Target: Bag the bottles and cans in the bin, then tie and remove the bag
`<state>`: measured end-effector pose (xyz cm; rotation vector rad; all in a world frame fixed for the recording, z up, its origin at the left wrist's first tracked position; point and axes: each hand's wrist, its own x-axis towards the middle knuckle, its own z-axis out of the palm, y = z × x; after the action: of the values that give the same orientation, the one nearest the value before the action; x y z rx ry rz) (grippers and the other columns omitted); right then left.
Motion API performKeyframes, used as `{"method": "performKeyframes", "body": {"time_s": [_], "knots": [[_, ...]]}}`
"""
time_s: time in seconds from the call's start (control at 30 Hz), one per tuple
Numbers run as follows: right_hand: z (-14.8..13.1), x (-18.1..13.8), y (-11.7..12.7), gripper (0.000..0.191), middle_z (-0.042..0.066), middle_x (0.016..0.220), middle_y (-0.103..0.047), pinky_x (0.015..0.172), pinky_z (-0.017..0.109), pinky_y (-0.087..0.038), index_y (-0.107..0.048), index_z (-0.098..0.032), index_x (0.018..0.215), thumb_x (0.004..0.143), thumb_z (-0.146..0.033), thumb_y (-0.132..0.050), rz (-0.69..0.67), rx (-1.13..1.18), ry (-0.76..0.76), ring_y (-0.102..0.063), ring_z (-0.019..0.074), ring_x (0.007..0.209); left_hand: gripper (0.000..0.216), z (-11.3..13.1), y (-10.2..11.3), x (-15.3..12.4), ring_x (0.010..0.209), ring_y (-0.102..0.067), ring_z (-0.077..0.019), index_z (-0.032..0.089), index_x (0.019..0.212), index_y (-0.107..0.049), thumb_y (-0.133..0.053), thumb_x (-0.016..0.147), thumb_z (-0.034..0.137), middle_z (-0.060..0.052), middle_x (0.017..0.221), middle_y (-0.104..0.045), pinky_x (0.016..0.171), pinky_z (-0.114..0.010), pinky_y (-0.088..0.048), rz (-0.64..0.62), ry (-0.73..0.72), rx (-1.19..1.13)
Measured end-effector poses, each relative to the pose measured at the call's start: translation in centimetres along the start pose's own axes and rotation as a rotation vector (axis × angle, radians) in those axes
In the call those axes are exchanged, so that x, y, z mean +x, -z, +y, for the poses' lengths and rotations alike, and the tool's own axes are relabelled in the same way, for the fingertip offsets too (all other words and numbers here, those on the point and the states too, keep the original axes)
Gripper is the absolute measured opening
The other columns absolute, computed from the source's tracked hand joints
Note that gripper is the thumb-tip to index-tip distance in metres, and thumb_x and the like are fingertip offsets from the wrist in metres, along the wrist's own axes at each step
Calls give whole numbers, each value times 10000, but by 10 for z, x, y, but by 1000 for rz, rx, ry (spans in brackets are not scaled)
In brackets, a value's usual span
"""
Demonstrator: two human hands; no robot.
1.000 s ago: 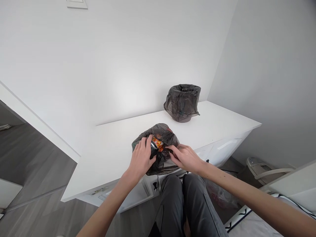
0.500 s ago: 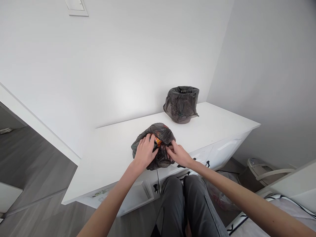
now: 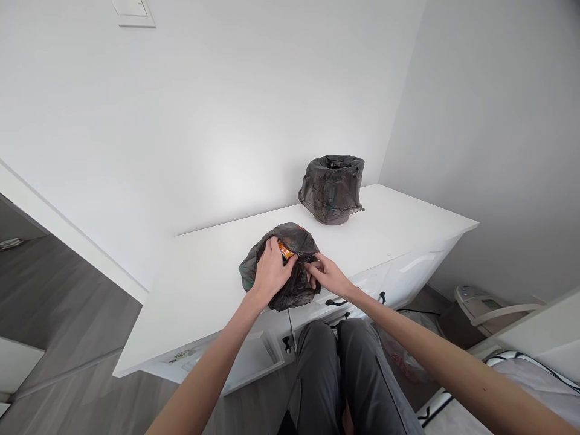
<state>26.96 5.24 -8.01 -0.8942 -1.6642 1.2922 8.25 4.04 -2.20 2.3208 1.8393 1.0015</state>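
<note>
A dark, see-through plastic bag [image 3: 294,295] rests near the front edge of the white cabinet top, its mouth pulled apart. Inside the opening shows an orange can [image 3: 285,249], partly covered by the bag and my fingers. My left hand [image 3: 272,270] reaches into the mouth, fingers and thumb closed around the can. On the right side, my right hand [image 3: 330,277] pinches the bag's rim between thumb and fingers. The rest of the bag's contents is hidden.
Behind, against the wall, stands a small bin [image 3: 333,190] lined with a similar dark bag folded over its rim. The cabinet [image 3: 203,272] has black handles on its front. A grey-brown appliance with a pale handle [image 3: 483,311] sits on the floor at right.
My left hand has shifted slightly right, and its thumb has come up against the orange can. More of the can shows. My right hand stays at the bag's rim.
</note>
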Motion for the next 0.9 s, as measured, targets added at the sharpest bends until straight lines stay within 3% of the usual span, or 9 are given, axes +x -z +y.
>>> {"method": "performKeyframes", "body": {"time_s": [0.1, 0.27, 0.37, 0.47, 0.63, 0.73, 0.9], "knots": [[-1, 7, 5, 420, -57, 691, -663, 585, 291, -496, -583, -219, 1095, 854, -561, -627, 26, 129, -41, -607, 141, 496, 344, -5, -1, 0, 1052, -679, -327, 204, 1230, -472, -595, 963, 383, -134, 1156, -634, 789, -452, -575, 16, -20, 60], [5, 18, 16, 405, -28, 692, -682, 600, 272, -468, -615, -192, 994, 803, -536, -711, 124, 299, -53, -588, 121, 501, 558, -14, 21, -23, 1185, -648, -314, 253, 1422, -438, -647, 943, 449, -122, 1352, -629, 954, -465, -552, 130, -42, 42], [10, 23, 21, 424, -27, 688, -678, 600, 266, -451, -622, -185, 1021, 791, -525, -729, 135, 347, -56, -576, 117, 513, 628, -25, 54, -42, 1148, -667, -283, 289, 1473, -433, -674, 924, 476, -95, 1387, -633, 961, -433, -553, 191, 8, 3], [12, 26, 25, 448, -26, 689, -667, 615, 270, -460, -651, -177, 1055, 775, -514, -744, 138, 388, -67, -576, 117, 539, 610, -44, 98, -49, 937, -703, -222, 264, 1459, -466, -652, 929, 500, -88, 1309, -681, 761, -346, -577, 229, 112, -22], [17, 28, 26, 429, -25, 700, -660, 627, 280, -456, -668, -179, 1022, 766, -508, -766, 164, 419, -78, -552, 117, 557, 551, -75, 156, -27, 825, -700, -199, 231, 1280, -596, -644, 875, 600, -71, 1195, -729, 693, -316, -547, 400, 348, 20], [26, 30, 27, 392, -21, 708, -669, 619, 272, -436, -661, -192, 985, 753, -476, -799, 201, 489, -90, -539, 111, 558, 620, -87, 167, -9, 852, -708, -223, 228, 1253, -597, -695, 791, 630, -78, 1205, -724, 695, -324, -533, 357, 465, 94], [34, 33, 28, 354, -18, 685, -665, 593, 264, -412, -664, -202, 949, 727, -423, -829, 267, 601, -103, -527, 111, 561, 725, -109, 161, 8, 1045, -704, -294, 222, 1286, -547, -719, 723, 644, -102, 1341, -674, 716, -350, -526, 204, 634, 177]]}}
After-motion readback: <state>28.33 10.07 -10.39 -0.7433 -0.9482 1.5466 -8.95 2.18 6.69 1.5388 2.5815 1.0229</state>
